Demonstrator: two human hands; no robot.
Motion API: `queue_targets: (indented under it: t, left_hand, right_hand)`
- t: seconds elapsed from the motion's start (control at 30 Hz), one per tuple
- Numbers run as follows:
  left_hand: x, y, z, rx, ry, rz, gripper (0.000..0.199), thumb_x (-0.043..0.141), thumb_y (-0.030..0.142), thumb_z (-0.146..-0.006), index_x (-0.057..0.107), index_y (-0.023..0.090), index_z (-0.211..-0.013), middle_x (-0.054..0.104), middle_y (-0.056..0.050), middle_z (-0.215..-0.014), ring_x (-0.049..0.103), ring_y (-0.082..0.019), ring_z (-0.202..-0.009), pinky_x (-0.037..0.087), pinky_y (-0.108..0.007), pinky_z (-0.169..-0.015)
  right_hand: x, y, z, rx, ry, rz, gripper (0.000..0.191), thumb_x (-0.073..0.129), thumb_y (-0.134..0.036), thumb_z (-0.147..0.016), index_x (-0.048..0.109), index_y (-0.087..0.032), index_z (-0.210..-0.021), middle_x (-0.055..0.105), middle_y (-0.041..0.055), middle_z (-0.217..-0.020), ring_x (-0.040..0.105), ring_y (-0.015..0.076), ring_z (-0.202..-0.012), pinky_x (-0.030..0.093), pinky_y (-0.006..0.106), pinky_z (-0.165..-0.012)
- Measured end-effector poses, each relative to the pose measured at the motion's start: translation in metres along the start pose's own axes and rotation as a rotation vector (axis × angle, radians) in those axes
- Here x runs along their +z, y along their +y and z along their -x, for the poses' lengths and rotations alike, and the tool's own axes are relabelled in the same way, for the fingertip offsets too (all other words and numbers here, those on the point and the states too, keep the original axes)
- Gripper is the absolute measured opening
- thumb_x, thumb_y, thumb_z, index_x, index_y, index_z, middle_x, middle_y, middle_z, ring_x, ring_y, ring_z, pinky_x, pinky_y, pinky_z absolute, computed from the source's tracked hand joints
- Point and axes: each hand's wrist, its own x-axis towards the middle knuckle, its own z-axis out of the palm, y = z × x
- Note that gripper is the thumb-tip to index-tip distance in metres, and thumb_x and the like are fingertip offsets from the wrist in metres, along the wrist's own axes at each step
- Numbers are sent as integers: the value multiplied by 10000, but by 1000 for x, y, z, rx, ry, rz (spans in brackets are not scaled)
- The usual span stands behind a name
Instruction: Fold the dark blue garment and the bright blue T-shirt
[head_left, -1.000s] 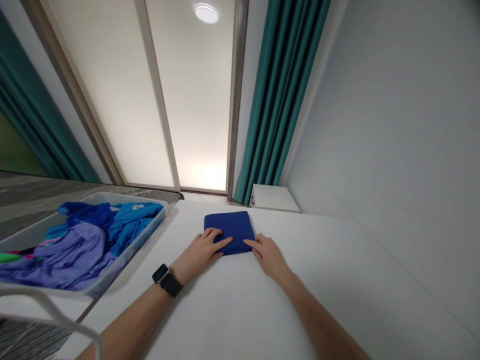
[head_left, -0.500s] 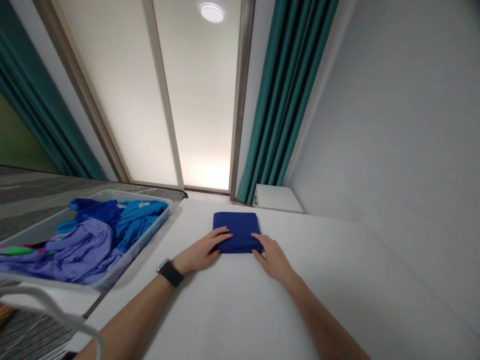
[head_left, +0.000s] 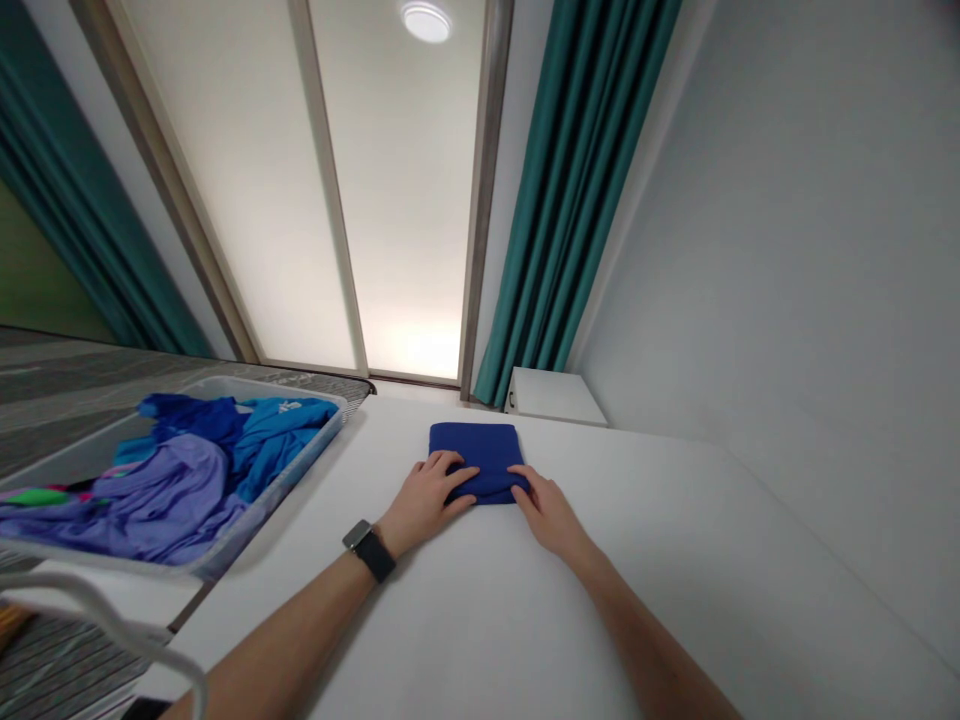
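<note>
A dark blue piece of fabric (head_left: 480,440), folded into a compact rectangle, lies flat on the white table (head_left: 465,620). My left hand (head_left: 429,500) rests on its near left part with the fingers spread and the thumb along the near edge. At the near right corner, my right hand (head_left: 551,515) pinches the fabric between thumb and fingers. A slight ridge runs across the cloth between the two hands. Whether it is a shirt or another garment cannot be told. A watch with a black band (head_left: 369,550) is on my left wrist.
On the left stands a clear plastic bin (head_left: 274,485) holding crumpled purple, blue and bright blue clothes (head_left: 180,480). A white curved bar (head_left: 112,620) crosses the lower left. A small white cabinet (head_left: 559,397) stands beyond the far edge, near the green curtain (head_left: 577,200).
My left hand has slid right and further onto the folded fabric. My right hand has shifted slightly at the corner, its thumb and fingers closer together. The near edge looks slightly bunched.
</note>
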Motion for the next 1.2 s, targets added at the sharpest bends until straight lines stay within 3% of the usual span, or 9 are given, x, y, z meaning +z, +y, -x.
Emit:
queue_targets:
  t: [0.13,0.3,0.43,0.6,0.8,0.97,1.07,1.2]
  left_hand:
    - [-2,-2,-1,51,-23,-50,382,546,371,-935,568,300,-1310,537,-92,-1256,480,-263,-1166,463,-422,-916]
    - [-4,-9,2,107,-57,-89,375,516,322,-957,541,324,-1332,530,-84,-1264,469,-252,-1180,457,-409,-926]
    - [-3,-12,3,130,-65,-114,411,516,231,-953,520,339,-1349,536,-74,-1268,477,-234,-1185,455,-392,-948]
    - [-5,-14,4,156,-81,-177,459,504,206,-953,476,349,-1389,538,-84,-1298,471,-237,-1228,426,-417,-981]
    - [-13,-6,6,207,-59,-230,426,467,272,-978,459,338,-1399,565,-80,-1321,475,-246,-1266,216,-563,-1125]
    - [-5,11,-1,240,-58,-171,518,482,404,-969,386,254,-1455,497,-106,-1435,444,-256,-1330,352,-477,-1097]
    - [4,12,-8,228,-55,-177,425,458,342,-990,451,264,-1408,508,-86,-1436,454,-240,-1334,402,-454,-1074]
    - [5,0,-6,285,-102,-173,431,459,214,-987,449,286,-1412,470,-85,-1469,417,-227,-1366,377,-461,-1109]
  right_hand:
    - [1,-1,-1,37,-7,29,396,444,-205,-910,502,-244,-1299,620,-22,-728,567,175,-652,445,327,-740]
    - [-4,2,0,-126,-63,313,501,437,-122,-897,479,-239,-1383,643,75,-1014,558,225,-924,410,368,-833]
    - [-7,5,2,-174,-106,450,557,443,-104,-899,427,-245,-1438,634,86,-993,543,239,-932,400,367,-820]
    - [-7,8,3,-148,-125,445,600,404,-97,-915,346,-279,-1484,611,70,-982,544,217,-905,391,344,-806]
    - [-16,6,3,-157,-125,380,518,432,-228,-961,367,-291,-1472,584,62,-959,521,214,-904,399,347,-809]
    - [-12,6,1,-128,-77,318,408,376,-327,-1011,471,-297,-1407,587,67,-980,530,208,-915,415,359,-818]
    - [-10,12,-1,-127,-77,294,387,384,-311,-1011,510,-294,-1376,589,61,-951,533,206,-894,423,364,-814]
    - [-15,22,-1,-167,-119,277,382,421,-285,-1000,516,-299,-1370,603,55,-939,536,209,-889,425,361,-797]
